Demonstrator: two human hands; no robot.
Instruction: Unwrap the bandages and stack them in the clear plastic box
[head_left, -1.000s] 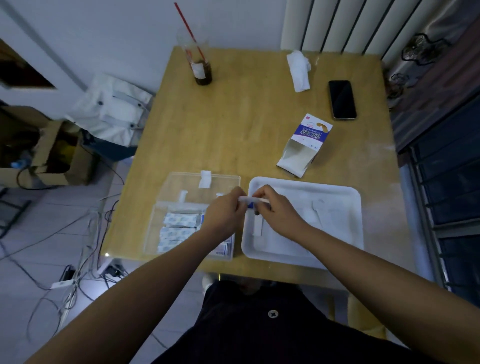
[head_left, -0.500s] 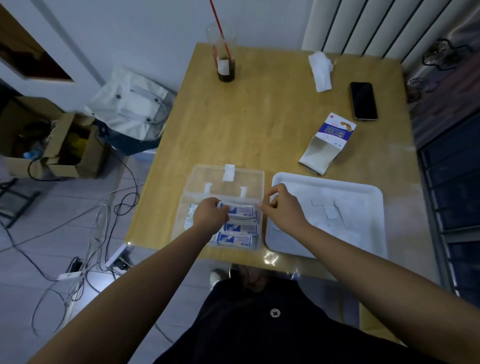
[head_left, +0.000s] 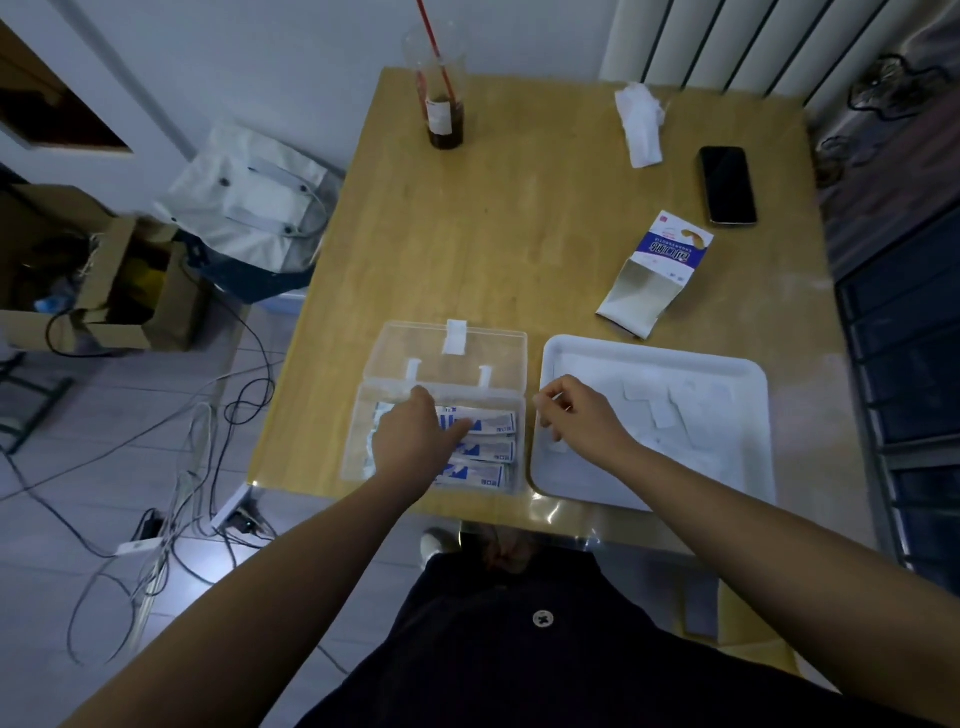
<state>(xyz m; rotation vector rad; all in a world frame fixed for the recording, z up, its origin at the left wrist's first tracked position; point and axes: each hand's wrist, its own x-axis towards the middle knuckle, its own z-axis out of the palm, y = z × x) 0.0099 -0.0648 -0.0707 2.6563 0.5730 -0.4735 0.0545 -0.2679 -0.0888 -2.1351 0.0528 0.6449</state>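
our left hand (head_left: 410, 441) is resting on bandages (head_left: 493, 422) in the clear plastic box (head_left: 363, 415), grip unclear; right hand (head_left: 579, 415) curling, hold unclear. sticky fingers could be dragging the stack askew.

Left hand (head_left: 410, 441) forward, right hand (head_left: 576, 415) curled

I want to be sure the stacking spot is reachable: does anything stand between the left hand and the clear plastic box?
Nothing visible does. The lid lies swung open behind the clear plastic box, and the left hand reaches inside, over the stacked bandages.
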